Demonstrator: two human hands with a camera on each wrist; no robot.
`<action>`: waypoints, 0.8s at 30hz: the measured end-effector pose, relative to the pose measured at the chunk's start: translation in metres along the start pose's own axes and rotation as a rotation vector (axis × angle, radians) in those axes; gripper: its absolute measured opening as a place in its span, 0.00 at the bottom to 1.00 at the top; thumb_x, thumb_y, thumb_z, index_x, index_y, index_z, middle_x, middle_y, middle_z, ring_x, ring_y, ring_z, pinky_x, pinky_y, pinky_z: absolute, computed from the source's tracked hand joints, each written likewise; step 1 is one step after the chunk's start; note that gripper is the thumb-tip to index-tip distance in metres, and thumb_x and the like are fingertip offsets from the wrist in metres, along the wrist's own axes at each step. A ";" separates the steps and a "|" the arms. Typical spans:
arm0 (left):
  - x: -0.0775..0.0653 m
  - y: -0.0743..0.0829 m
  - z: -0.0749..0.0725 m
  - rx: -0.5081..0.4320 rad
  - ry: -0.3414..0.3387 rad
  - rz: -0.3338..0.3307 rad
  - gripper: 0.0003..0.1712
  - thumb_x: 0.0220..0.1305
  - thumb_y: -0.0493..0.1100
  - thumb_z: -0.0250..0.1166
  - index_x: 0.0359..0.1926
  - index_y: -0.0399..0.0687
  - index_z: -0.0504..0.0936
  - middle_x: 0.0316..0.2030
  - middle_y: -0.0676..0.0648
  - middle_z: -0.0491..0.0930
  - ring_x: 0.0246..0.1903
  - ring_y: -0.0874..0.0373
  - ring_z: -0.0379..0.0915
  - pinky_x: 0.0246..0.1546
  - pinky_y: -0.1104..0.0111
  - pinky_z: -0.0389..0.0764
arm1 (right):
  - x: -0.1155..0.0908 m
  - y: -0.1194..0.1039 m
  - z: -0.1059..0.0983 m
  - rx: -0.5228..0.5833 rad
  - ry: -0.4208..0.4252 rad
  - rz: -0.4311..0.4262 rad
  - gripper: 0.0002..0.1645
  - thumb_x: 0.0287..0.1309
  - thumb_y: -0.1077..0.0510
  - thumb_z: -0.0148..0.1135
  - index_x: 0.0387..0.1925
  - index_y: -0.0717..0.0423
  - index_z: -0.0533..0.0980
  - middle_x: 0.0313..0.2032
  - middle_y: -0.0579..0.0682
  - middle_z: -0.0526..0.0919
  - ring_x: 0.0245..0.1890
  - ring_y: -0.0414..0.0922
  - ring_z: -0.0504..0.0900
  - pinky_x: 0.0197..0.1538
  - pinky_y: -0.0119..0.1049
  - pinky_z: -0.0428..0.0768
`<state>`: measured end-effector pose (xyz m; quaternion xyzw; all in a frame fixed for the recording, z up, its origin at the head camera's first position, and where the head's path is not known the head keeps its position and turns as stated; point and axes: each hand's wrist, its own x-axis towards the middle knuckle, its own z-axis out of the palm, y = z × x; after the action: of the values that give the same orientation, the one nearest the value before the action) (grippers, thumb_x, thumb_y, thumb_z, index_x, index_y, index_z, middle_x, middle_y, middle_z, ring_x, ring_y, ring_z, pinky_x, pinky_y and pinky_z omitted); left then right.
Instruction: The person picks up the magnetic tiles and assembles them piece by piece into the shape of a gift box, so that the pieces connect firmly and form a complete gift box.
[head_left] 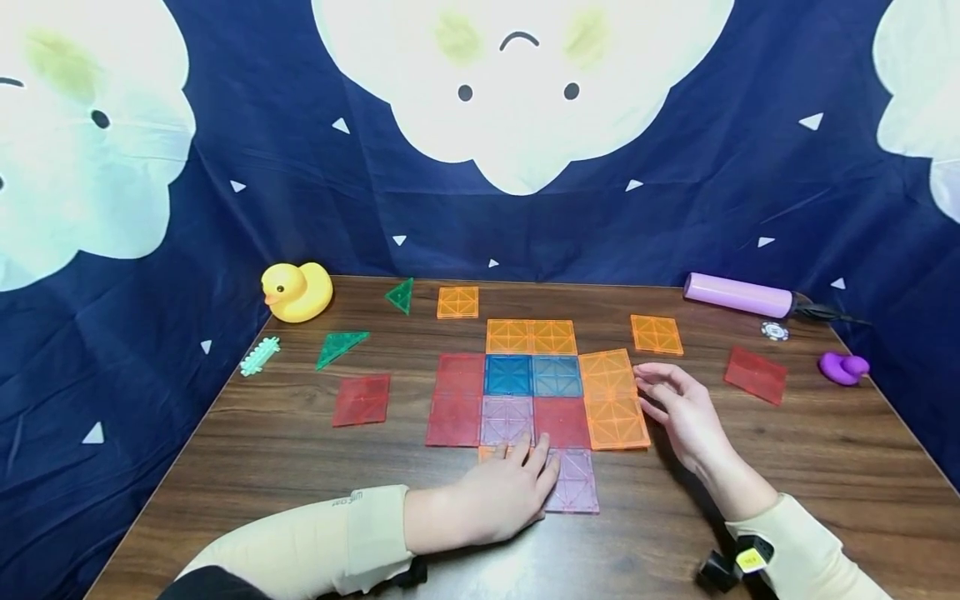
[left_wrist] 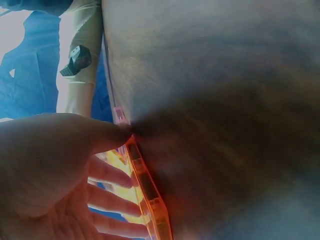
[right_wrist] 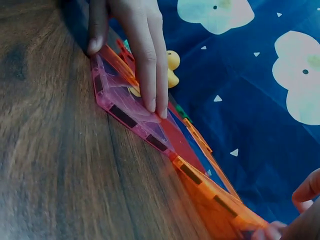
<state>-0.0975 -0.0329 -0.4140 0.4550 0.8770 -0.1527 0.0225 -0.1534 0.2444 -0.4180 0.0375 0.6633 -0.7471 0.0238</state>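
A flat joined sheet of translucent square magnetic tiles lies mid-table: red tiles, blue tiles, purple tiles and orange tiles. My left hand rests on the sheet's near edge, fingers spread, partly covering an orange tile and a purple one; its thumb is at the near rim. At the right side, two orange tiles form a column whose outer edge tilts up slightly. My right hand touches that outer edge with its fingertips, fingers loosely bent.
Loose around the sheet are red tiles, orange tiles and green triangles. A yellow duck and a mint toy piece stand left. A lilac cylinder, a poker chip and a purple duck are right.
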 end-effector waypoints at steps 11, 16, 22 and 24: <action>0.000 -0.008 -0.002 -0.083 -0.043 0.042 0.35 0.78 0.61 0.51 0.76 0.49 0.65 0.74 0.41 0.63 0.71 0.45 0.61 0.61 0.57 0.75 | 0.011 0.006 0.016 0.144 -0.015 -0.066 0.11 0.68 0.73 0.58 0.44 0.58 0.81 0.41 0.47 0.80 0.40 0.38 0.79 0.42 0.27 0.81; -0.001 -0.017 -0.004 -0.128 -0.021 0.081 0.33 0.78 0.60 0.50 0.74 0.49 0.68 0.72 0.42 0.67 0.70 0.44 0.64 0.63 0.59 0.73 | 0.018 0.007 0.018 0.206 -0.069 -0.002 0.12 0.70 0.71 0.57 0.45 0.54 0.80 0.41 0.45 0.80 0.41 0.37 0.78 0.41 0.27 0.80; -0.002 -0.024 -0.006 -0.128 0.115 0.169 0.22 0.77 0.55 0.55 0.62 0.50 0.76 0.62 0.46 0.77 0.60 0.52 0.75 0.56 0.65 0.79 | 0.024 0.008 0.016 0.280 -0.153 0.082 0.16 0.73 0.69 0.52 0.52 0.50 0.78 0.44 0.43 0.80 0.45 0.37 0.77 0.48 0.31 0.78; -0.002 -0.026 -0.008 -0.139 0.145 0.189 0.18 0.77 0.53 0.56 0.59 0.51 0.76 0.58 0.48 0.79 0.57 0.56 0.78 0.52 0.66 0.81 | 0.026 0.009 0.016 0.298 -0.179 0.104 0.18 0.73 0.69 0.52 0.55 0.49 0.77 0.46 0.43 0.81 0.47 0.38 0.78 0.51 0.32 0.78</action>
<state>-0.1166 -0.0460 -0.3994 0.5430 0.8379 -0.0553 0.0050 -0.1789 0.2278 -0.4276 0.0083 0.5378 -0.8351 0.1155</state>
